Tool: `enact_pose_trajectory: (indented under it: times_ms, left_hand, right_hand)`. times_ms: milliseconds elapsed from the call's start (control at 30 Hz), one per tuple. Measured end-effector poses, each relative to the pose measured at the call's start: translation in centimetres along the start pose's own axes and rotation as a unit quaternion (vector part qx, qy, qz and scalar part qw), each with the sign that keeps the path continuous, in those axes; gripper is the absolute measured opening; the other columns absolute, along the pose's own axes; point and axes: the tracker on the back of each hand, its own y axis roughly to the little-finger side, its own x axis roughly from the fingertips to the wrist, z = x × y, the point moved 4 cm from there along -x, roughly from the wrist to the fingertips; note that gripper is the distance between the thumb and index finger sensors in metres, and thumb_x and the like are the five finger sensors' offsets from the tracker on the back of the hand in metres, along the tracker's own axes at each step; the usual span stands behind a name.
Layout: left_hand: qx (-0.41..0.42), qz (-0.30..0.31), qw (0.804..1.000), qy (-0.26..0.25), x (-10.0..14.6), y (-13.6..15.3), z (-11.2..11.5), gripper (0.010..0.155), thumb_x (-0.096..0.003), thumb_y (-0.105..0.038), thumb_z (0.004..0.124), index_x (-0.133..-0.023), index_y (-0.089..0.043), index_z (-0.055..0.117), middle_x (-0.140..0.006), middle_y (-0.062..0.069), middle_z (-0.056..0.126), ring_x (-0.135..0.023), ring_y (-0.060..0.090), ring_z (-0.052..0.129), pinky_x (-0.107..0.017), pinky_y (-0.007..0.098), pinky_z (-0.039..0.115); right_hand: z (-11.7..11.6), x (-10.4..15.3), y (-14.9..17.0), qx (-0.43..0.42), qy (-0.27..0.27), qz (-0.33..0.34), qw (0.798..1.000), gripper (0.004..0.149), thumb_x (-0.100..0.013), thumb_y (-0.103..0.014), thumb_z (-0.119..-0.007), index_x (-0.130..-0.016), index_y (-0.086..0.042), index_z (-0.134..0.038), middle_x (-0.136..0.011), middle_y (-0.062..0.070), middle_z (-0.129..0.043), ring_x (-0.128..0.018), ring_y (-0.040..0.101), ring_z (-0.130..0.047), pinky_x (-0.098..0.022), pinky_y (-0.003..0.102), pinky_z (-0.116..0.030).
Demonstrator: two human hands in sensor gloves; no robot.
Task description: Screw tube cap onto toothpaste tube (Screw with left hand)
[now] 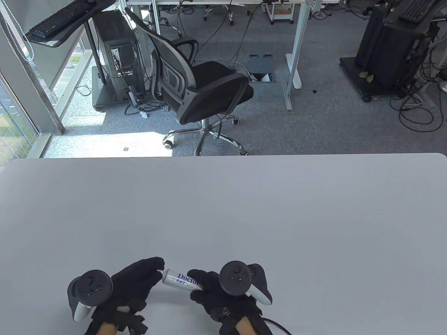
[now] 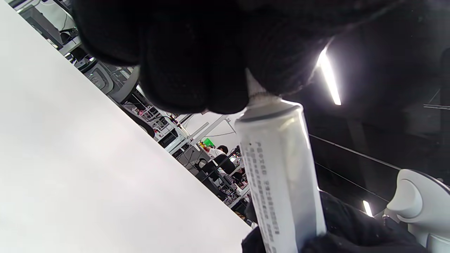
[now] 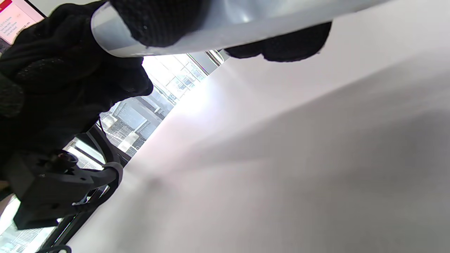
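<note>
Toothpaste tube (image 1: 181, 280) sits near the bench's (image 1: 244, 209) near edge, a bit left of centre, held up off the surface betw both hands, lying roughly level w/ its neck end pointing left. Right hand (image 1: 223, 296) grips the tube body; fingers (image 1: 200, 279) wrap over the printed side, blue "Doctor" lettering partly covered. Left hand (image 1: 129, 286) is curled at the neck end, fingertips (image 1: 155, 263) bunched over it. In left wrist view the white neck (image 2: 255, 93) disappears into the gloved fingertips; tube cap itself is hidden by them, so can't tell if it's seated or how far on. Right wrist view: tube (image 3: 218, 24) crosses the top of frame, right-hand fingers around it, left hand (image 3: 52, 80) at its end.

Obstacles: only the hands themselves and the trackers on their backs, near each other.

Room: bench surface stretches wide toward far edge and both sides; near edge is close under the wrists. Beyond the far edge, off the bench: office chair (image 1: 199, 87), PC tower (image 1: 118, 52), cables on the floor.
</note>
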Motion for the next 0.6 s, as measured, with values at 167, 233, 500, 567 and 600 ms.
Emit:
enact_pose_trajectory:
  times_ms: [167,233,500,567,600]
  left_hand:
    - [0.015,0.017,0.999,-0.022,0.2,-0.1,-0.3,0.047,-0.0534,-0.039,0.082,-0.098,-0.024,0.081,-0.081,0.005,0.095,-0.064,0.023,0.098,-0.063,0.056,0.073]
    - [0.003,0.016,0.999,-0.032,0.3,-0.1,-0.4,0.056,-0.0537,-0.049,0.08,-0.103,-0.023,0.076,-0.087,0.007,0.092,-0.069,0.027,0.096,-0.064,0.057,0.07]
    - [-0.082,-0.002,0.997,0.006,0.1,0.1,0.7,0.062,-0.0568,-0.056,0.071,-0.11,-0.022,0.067,-0.094,0.009,0.086,-0.076,0.03,0.092,-0.066,0.058,0.067]
    - [-0.083,-0.004,0.996,0.013,0.0,0.2,1.0,0.062,-0.0571,-0.055,0.071,-0.11,-0.023,0.067,-0.094,0.009,0.086,-0.076,0.03,0.092,-0.066,0.059,0.067]
    - [-0.089,-0.003,0.996,0.017,0.0,0.2,1.2,0.062,-0.0571,-0.055,0.071,-0.11,-0.023,0.067,-0.094,0.009,0.086,-0.076,0.03,0.092,-0.066,0.059,0.067]
  right_hand:
    - [0.5,0.2,0.0,-0.017,0.003,0.005,1.0,0.049,-0.057,-0.02,-0.077,-0.103,-0.023,-0.06,-0.099,0.022,-0.064,-0.087,0.054,-0.065,-0.062,0.075,-0.049]
    - [1.5,0.4,0.0,-0.019,0.016,0.004,1.0,0.048,-0.057,-0.026,-0.076,-0.103,-0.023,-0.06,-0.099,0.022,-0.064,-0.087,0.054,-0.065,-0.062,0.075,-0.049]
    - [9.0,5.4,4.3,0.006,0.14,-0.077,0.987,0.049,-0.057,-0.024,-0.075,-0.103,-0.021,-0.059,-0.099,0.023,-0.063,-0.087,0.055,-0.065,-0.062,0.076,-0.049]
    - [11.2,7.6,6.3,0.035,0.184,-0.121,0.975,0.049,-0.057,-0.023,-0.075,-0.103,-0.021,-0.059,-0.1,0.022,-0.063,-0.089,0.054,-0.063,-0.062,0.076,-0.048]
    - [12.7,9.2,7.7,0.056,0.217,-0.152,0.963,0.049,-0.057,-0.023,-0.075,-0.102,-0.021,-0.059,-0.1,0.022,-0.062,-0.089,0.054,-0.062,-0.062,0.076,-0.048]
